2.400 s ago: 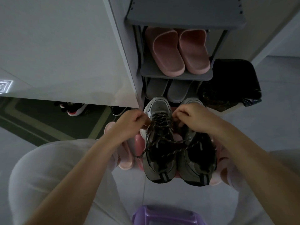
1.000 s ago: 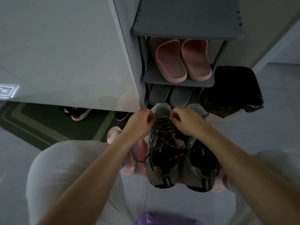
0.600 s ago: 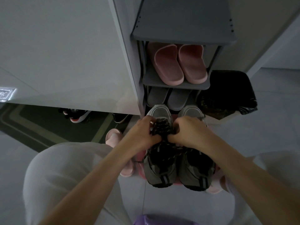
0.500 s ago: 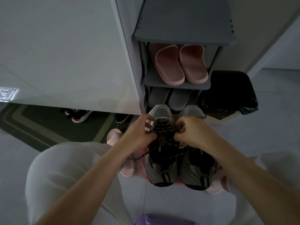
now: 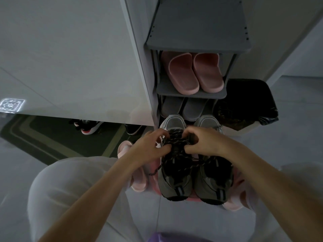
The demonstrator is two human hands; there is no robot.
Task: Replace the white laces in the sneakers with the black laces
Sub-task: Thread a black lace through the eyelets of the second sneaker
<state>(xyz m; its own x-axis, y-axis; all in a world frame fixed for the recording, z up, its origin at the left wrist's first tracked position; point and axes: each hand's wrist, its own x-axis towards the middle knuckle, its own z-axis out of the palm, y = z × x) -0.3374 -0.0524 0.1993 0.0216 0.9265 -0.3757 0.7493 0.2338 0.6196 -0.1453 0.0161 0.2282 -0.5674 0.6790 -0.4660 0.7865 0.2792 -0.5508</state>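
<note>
Grey floor (image 5: 288, 154) — shoe rack (image 5: 197, 23) w/ pink slides (image 5: 192, 74), bin (image 5: 248, 102) beside, sneakers (image 5: 174, 180) in front — dark mat (image 5: 43, 137) left.

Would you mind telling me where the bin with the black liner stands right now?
In the head view, the bin stands on the floor right of centre, beside the grey shoe rack and just beyond the right-hand sneaker.
</note>
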